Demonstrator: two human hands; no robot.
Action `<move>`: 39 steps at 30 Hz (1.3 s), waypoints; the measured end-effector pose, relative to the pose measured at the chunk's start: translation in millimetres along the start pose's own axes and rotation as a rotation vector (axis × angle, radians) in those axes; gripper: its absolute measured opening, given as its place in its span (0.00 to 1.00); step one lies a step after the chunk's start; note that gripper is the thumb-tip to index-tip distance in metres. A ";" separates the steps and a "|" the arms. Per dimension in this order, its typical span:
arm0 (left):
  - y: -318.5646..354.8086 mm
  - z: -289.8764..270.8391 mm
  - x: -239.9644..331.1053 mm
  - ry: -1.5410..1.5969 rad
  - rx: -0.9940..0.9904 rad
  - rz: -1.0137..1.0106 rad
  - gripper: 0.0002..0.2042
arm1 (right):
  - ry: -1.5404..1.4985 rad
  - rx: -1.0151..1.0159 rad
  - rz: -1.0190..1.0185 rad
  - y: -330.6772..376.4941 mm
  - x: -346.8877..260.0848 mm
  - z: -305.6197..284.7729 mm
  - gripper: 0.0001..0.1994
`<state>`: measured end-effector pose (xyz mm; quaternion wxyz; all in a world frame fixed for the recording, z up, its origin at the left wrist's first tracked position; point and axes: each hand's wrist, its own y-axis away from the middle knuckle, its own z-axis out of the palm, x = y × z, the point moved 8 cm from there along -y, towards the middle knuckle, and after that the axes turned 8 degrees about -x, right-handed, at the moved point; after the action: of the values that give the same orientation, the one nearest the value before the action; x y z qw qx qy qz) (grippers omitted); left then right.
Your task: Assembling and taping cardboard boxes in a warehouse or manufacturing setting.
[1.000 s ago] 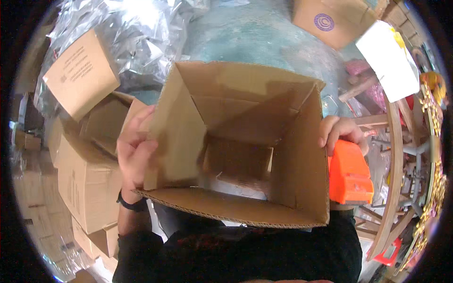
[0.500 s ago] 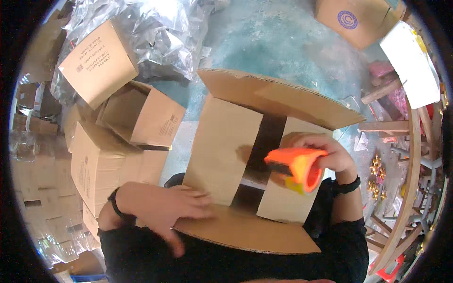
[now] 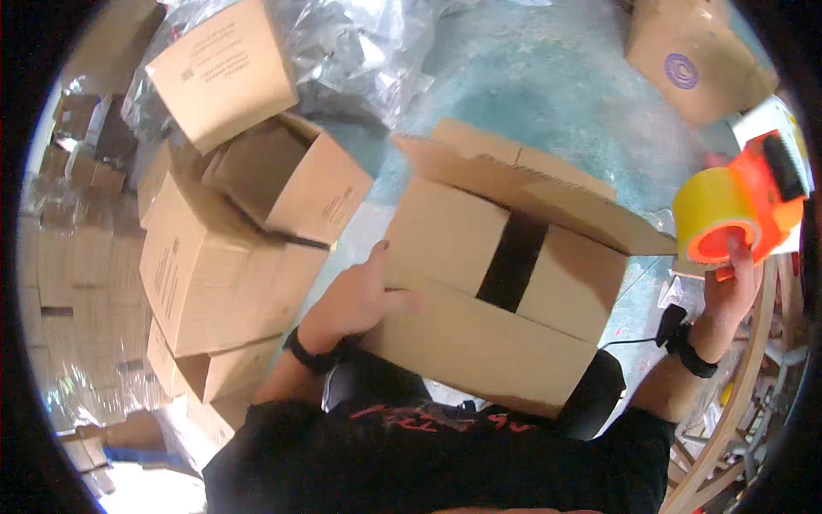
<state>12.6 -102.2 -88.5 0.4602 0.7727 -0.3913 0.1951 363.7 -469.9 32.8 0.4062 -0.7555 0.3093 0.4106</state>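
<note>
An open cardboard box [image 3: 488, 355] sits between my knees, its near flap folded out toward me and its far flap raised. Inside, a dark gap shows between the two inner flaps. My left hand [image 3: 353, 301] grips the box at its left near corner, the thumb lying over the near flap. Off to the right, my right hand [image 3: 733, 287] is closed on an orange tape dispenser [image 3: 775, 201] with a wide yellow roll of tape. It is held up, apart from the box.
Several cardboard boxes [image 3: 227, 265] are piled at my left, some open. Behind them lies crumpled clear plastic sheeting [image 3: 360, 60]. Another box [image 3: 698, 64] stands at the far right. A wooden frame [image 3: 743, 385] runs along the right side.
My right hand has lifted the tape dispenser away from over the box, out to the right. My left hand has moved from above the near flap to the box's left corner. The view has shifted.
</note>
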 end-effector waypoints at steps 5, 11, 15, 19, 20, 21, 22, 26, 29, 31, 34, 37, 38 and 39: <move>-13.2 -3.9 -9.1 -0.044 0.006 0.270 0.44 | -0.460 -0.454 0.449 66.1 66.2 97.6 0.28; -15.3 -30.0 49.8 -0.226 -0.023 0.556 0.44 | -0.528 -0.621 0.616 136.9 50.5 133.8 0.37; -36.5 -17.6 6.1 0.401 0.009 0.325 0.34 | -0.335 -0.473 0.549 116.3 34.4 139.5 0.41; -44.2 -14.5 9.5 0.225 0.024 0.459 0.31 | -0.313 -0.603 0.324 91.2 -27.7 168.2 0.47; -50.0 -8.5 5.7 0.244 -0.048 0.397 0.31 | -0.259 -0.557 0.296 89.1 -35.8 163.8 0.49; -53.4 -1.3 1.7 0.263 -0.120 0.336 0.31 | -0.257 -0.567 0.298 86.8 -45.2 165.4 0.49; -52.9 -0.3 1.1 0.265 -0.114 0.325 0.31 | -0.198 -0.525 0.252 81.7 -54.0 163.5 0.50; -54.7 -1.0 -3.4 0.387 -0.082 0.357 0.34 | -0.020 -0.466 0.093 85.9 -66.9 158.1 0.51; -64.7 2.9 -9.2 0.330 -0.051 0.429 0.36 | 0.520 -0.743 -0.409 94.0 -66.4 170.6 0.41; -63.5 1.4 -8.0 0.226 0.020 0.484 0.37 | 0.367 -0.850 -0.436 105.8 -57.7 202.0 0.40; -55.9 -10.6 -0.5 0.458 -0.066 0.549 0.30 | 0.411 -0.865 -0.476 110.3 -65.3 219.2 0.39; -57.8 -8.0 -9.0 0.345 -0.151 0.364 0.34 | 0.403 -0.903 -0.451 106.1 -71.4 233.6 0.39; -52.3 -19.2 -6.6 0.048 0.131 0.353 0.31 | 0.402 -0.933 -0.430 105.0 -71.2 236.8 0.40; -40.4 -28.7 1.0 -0.249 0.412 0.332 0.28 | 0.407 -0.929 -0.430 103.4 -71.1 237.9 0.40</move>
<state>46.6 -66.8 -96.1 0.2037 0.7933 -0.5180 0.2468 159.5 -303.5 -21.6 0.0366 -0.9656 0.0065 0.2575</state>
